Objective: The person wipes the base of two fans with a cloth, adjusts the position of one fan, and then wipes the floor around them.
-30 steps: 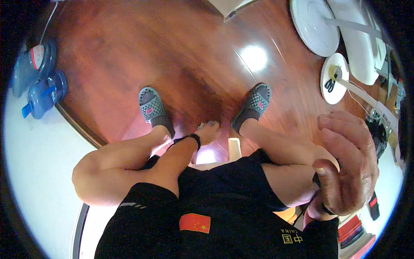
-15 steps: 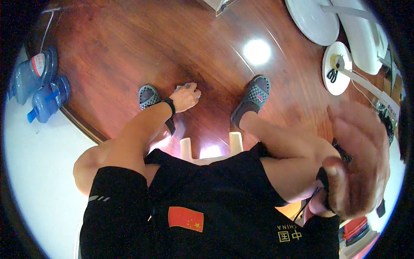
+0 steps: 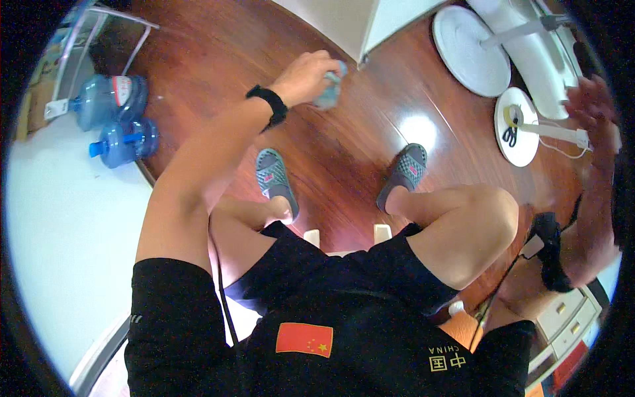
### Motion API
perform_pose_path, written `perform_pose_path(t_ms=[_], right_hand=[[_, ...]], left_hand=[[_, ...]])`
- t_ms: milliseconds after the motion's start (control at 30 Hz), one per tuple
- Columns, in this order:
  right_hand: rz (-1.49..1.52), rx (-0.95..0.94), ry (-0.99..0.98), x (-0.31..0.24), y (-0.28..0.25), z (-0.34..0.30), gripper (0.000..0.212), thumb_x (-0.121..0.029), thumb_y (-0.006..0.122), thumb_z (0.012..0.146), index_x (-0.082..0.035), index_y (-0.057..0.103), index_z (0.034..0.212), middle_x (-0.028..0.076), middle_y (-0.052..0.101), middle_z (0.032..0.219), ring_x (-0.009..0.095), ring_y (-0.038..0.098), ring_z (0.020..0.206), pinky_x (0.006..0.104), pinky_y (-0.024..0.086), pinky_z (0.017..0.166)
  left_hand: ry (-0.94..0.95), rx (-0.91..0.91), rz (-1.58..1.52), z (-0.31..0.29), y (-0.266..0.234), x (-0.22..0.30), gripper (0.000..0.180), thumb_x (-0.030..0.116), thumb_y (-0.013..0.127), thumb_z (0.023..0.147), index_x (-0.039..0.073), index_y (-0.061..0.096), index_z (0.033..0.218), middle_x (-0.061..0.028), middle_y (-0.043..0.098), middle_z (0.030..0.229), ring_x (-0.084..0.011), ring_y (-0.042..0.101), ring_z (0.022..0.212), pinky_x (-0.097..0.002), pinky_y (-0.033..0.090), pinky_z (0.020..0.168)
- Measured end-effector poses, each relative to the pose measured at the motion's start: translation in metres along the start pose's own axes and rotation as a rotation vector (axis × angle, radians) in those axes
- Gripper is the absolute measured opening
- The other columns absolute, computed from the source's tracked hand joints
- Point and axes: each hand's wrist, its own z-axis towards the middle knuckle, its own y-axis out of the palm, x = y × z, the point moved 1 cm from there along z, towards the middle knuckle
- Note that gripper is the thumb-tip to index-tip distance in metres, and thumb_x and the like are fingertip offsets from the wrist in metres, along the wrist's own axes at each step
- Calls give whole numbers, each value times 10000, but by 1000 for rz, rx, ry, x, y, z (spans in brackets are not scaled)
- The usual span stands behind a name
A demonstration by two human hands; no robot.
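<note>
My left hand [image 3: 307, 78], a black band on its wrist, reaches out over the wooden floor. Its fingers are closed round a crumpled blue-grey cloth [image 3: 329, 94], which is blurred and hangs from the palm side. My right hand [image 3: 592, 109] is raised at the right rim of the picture, away from the floor. It is blurred, its fingers look stretched out, and nothing shows in it. A black strap with a small device [image 3: 549, 248] sits on that arm.
Blue water bottles [image 3: 129, 142] lie by the left wall. A white cabinet corner [image 3: 362, 56] juts in ahead. White round stand bases [image 3: 519, 149], one with scissors and tape on it, stand at right. My slippered feet [image 3: 274, 173] rest on the floor; a drawer unit [image 3: 562, 324] is behind right.
My left hand has moved forward and right with the cloth, from beside my left foot toward the cabinet corner. My right hand has moved up and out to the rim. The view has shifted.
</note>
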Motion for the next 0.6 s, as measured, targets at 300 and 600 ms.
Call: perform_pose_path(t_ms=[300, 600], right_hand=[[129, -350, 61, 8, 80, -22, 819, -79, 791, 854, -129, 378, 1560, 92, 597, 1338, 140, 599, 1088, 309, 566, 832], [382, -312, 409, -24, 84, -33, 575, 47, 614, 911, -118, 520, 1453, 40, 655, 1094, 105, 641, 836, 253, 548, 673]], left_hand=[[-68, 522, -1037, 3, -115, 208, 241, 85, 737, 881, 33, 664, 1105, -7, 670, 900, -92, 629, 757, -255, 537, 642], [-305, 351, -939, -131, -200, 167, 664, 254, 706, 954, 92, 404, 1523, -157, 547, 1375, -214, 624, 1149, -340, 514, 963]])
